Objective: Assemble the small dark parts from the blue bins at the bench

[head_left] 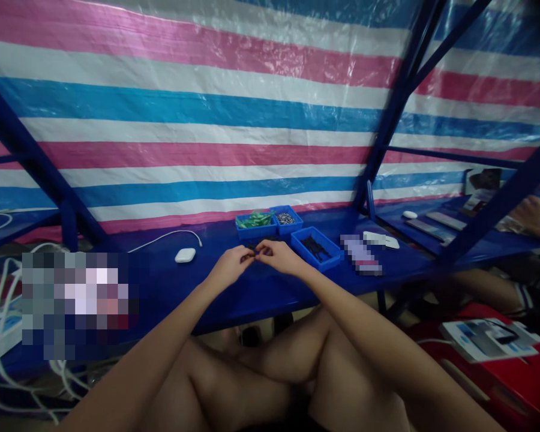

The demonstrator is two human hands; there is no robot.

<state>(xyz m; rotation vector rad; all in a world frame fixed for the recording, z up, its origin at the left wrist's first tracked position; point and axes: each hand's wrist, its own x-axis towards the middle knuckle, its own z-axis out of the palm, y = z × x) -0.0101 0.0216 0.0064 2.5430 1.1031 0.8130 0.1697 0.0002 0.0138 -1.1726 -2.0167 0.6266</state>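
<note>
Over the blue table, my left hand (234,263) and my right hand (276,254) meet with their fingertips pinched together. Whatever sits between the fingers is dark and too small to name. Just behind the hands lie dark pieces (265,240) on the tabletop, partly covered by my fingers. A blue bin of green parts (255,221) stands beyond them, touching a smaller bin of shiny metal parts (285,218). To the right of my right hand is a blue bin with dark, slender parts (315,246).
A white earbud case (185,255) and a white cable (180,233) lie to the left on the table (162,288). White cords (2,336) hang at far left. Blue metal posts (378,138) slant up. At right, another person's hand (533,213) is over the neighbouring table.
</note>
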